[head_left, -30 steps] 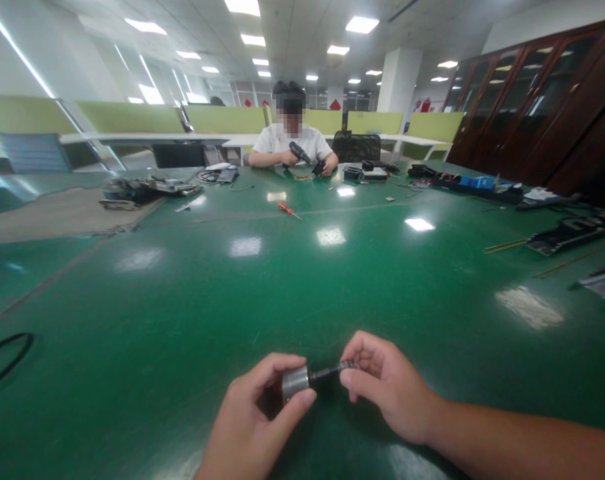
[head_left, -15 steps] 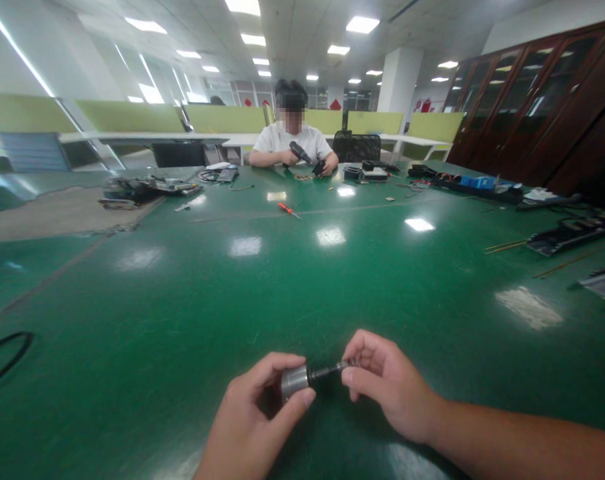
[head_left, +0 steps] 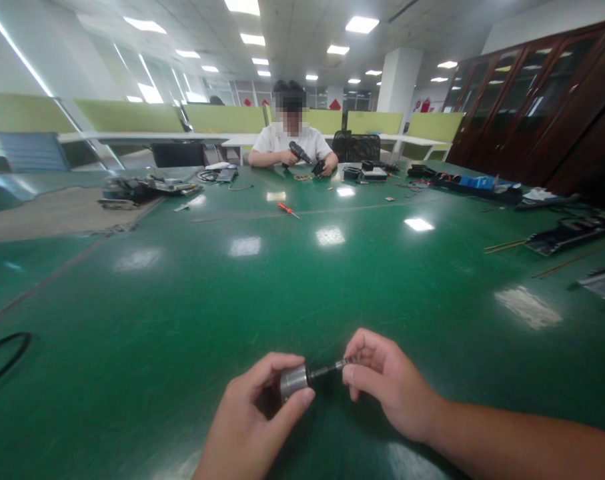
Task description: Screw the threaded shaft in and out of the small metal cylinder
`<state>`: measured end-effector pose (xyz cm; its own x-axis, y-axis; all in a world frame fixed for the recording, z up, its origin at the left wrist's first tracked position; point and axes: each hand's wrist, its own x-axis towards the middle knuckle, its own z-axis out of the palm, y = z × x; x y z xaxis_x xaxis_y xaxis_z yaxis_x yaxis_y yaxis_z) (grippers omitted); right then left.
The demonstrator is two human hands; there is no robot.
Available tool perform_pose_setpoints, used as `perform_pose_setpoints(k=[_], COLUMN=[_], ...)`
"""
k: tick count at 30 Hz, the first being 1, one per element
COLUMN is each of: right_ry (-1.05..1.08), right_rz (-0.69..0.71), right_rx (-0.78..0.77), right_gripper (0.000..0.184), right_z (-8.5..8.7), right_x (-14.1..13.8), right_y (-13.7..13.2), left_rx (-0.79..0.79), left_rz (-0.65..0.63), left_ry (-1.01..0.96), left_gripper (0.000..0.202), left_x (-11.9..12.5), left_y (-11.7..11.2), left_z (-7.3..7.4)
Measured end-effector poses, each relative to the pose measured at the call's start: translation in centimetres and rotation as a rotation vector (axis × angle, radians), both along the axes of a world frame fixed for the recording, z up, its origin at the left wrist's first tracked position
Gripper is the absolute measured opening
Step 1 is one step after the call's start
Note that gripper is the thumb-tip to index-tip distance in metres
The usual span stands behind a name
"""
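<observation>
Low in the head view, my left hand is closed around a small silver metal cylinder, thumb and fingers wrapped on its body. A thin dark shaft sticks out of the cylinder to the right. My right hand pinches the far end of that shaft between thumb and fingertips. Both hands hover just above the green table, near its front edge.
A red-handled screwdriver lies mid-table. Across the table a person in white holds a dark tool. Electronics clutter sits far left, blue and black parts far right, and a black cable at the left edge.
Both hands and the cylinder have shifted very slightly up and left; the grips are the same.
</observation>
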<state>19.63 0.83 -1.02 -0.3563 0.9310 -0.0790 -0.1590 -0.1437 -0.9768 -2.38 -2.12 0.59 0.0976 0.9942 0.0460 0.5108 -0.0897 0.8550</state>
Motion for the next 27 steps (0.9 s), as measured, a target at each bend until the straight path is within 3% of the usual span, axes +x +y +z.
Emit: perform_pose_setpoints(k=[27], right_ry=[0.006], right_rz=[-0.001], right_rx=[-0.016], right_gripper=[0.021], right_z=[-0.07], right_x=[0.06], right_y=[0.05], left_rx=[0.007], left_rz=[0.025], left_ry=[-0.04], left_gripper=[0.023], left_x=[0.1], left_y=[0.07], left_z=[0.2])
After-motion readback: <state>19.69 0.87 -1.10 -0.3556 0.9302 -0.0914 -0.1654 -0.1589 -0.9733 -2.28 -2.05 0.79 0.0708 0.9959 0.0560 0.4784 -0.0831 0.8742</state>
